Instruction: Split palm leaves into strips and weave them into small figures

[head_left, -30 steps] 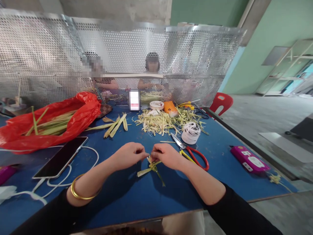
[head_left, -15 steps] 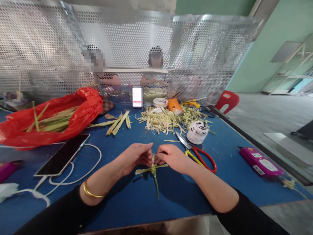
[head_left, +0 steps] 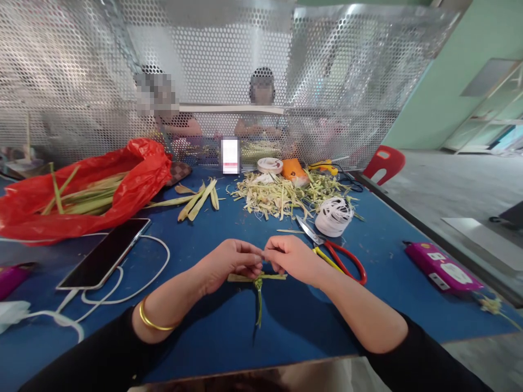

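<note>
A small woven piece of green leaf strips (head_left: 258,284) hangs just below my fingertips, with a tail pointing toward me and a pale strip crossing it sideways. My left hand (head_left: 236,260) is closed at its upper end, thumb and fingers pinched. Against it, my right hand (head_left: 292,260) is pinched too, and the fingertips of both hands meet. The piece's top strands are hidden by the fingers. Right of my right hand lie scissors (head_left: 345,264) with red and yellow handles, beside a roll of white string (head_left: 334,218).
A red plastic bag (head_left: 139,158) of long leaves lies left, near a phone (head_left: 104,255) with a white cable. Leaf scraps (head_left: 273,197) are heaped at the back before a perforated metal screen (head_left: 229,49); people sit behind it. A purple pack (head_left: 443,267) lies right.
My fingertips have come together above the woven piece, my right hand's fingers now meeting my left's. More of the piece's upper strands are covered. The view has tilted slightly.
</note>
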Demonstrator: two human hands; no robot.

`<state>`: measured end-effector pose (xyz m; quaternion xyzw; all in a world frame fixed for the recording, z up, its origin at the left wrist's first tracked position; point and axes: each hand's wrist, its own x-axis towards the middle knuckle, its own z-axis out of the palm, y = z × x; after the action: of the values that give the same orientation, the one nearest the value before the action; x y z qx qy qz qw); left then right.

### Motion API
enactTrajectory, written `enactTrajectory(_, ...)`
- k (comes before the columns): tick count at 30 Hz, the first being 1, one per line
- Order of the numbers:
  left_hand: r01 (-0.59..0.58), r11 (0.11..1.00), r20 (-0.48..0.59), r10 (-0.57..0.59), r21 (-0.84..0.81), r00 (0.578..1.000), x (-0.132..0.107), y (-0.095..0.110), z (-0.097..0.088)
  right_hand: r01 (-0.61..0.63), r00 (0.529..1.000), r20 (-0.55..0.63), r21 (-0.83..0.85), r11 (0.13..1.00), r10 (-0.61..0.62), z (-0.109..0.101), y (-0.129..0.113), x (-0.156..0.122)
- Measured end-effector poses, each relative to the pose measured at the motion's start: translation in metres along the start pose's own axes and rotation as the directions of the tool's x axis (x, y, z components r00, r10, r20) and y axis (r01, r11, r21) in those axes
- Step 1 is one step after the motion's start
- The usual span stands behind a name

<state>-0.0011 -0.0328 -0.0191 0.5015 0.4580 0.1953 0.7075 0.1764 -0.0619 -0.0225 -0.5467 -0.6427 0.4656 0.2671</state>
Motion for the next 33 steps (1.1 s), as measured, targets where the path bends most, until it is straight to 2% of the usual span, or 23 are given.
enactTrajectory(3, -0.041, 0.989, 0.012, 0.039, 0.142, 0.999, -0.001, 0.000, 0.002, -0.054, 0.999, 0.021, 0.202, 0.978, 0.051, 0.003, -0.001, 0.001)
enactTrajectory(6, -0.111, 0.956, 0.025, 0.108, 0.271, 0.994, -0.001, -0.001, 0.004, -0.041, 0.999, 0.047, 0.477, 0.878, 0.022, 0.000, -0.005, 0.001)
enactTrajectory(8, -0.144, 0.945, 0.034, 0.140, 0.293, 0.990, -0.001, -0.002, 0.004, 0.031, 0.999, -0.049, 0.599, 0.801, -0.002, -0.003, -0.007, 0.001)
enactTrajectory(9, -0.152, 0.945, 0.040, 0.147, 0.289, 0.988, -0.001, -0.002, 0.004, 0.076, 0.993, -0.121, 0.595, 0.800, -0.004, -0.005, -0.007, 0.001)
enactTrajectory(11, -0.160, 0.949, 0.048, 0.153, 0.270, 0.987, -0.001, 0.000, 0.004, 0.115, 0.981, -0.193, 0.448, 0.887, -0.029, -0.008, -0.006, 0.001)
enactTrajectory(13, -0.166, 0.952, 0.061, 0.155, 0.257, 0.986, -0.002, 0.002, 0.005, 0.127, 0.986, -0.126, 0.160, 0.979, -0.108, -0.009, -0.004, 0.002)
enactTrajectory(15, -0.179, 0.951, 0.085, 0.162, 0.252, 0.983, -0.003, 0.003, 0.005, 0.166, 0.985, -0.037, -0.114, 0.980, -0.171, -0.008, 0.000, 0.003)
enactTrajectory(17, -0.189, 0.947, 0.096, 0.170, 0.258, 0.981, -0.004, 0.004, 0.005, 0.183, 0.979, -0.035, -0.271, 0.945, -0.200, -0.006, 0.003, 0.004)
enactTrajectory(21, -0.194, 0.951, 0.063, 0.184, 0.240, 0.981, 0.000, 0.001, 0.003, 0.169, 0.973, -0.098, -0.328, 0.930, -0.211, -0.006, 0.005, 0.006)
enactTrajectory(26, -0.178, 0.968, 0.031, 0.175, 0.176, 0.984, 0.002, 0.000, 0.002, 0.212, 0.956, -0.135, -0.297, 0.931, -0.261, -0.011, 0.000, 0.002)
enactTrajectory(31, -0.182, 0.971, 0.054, 0.176, 0.158, 0.983, -0.001, 0.003, 0.005, 0.250, 0.963, -0.047, -0.218, 0.943, -0.266, -0.008, 0.001, 0.004)
enactTrajectory(33, -0.182, 0.970, 0.048, 0.177, 0.163, 0.983, -0.001, 0.003, 0.005, 0.234, 0.966, -0.054, -0.226, 0.946, -0.252, -0.006, 0.004, 0.006)
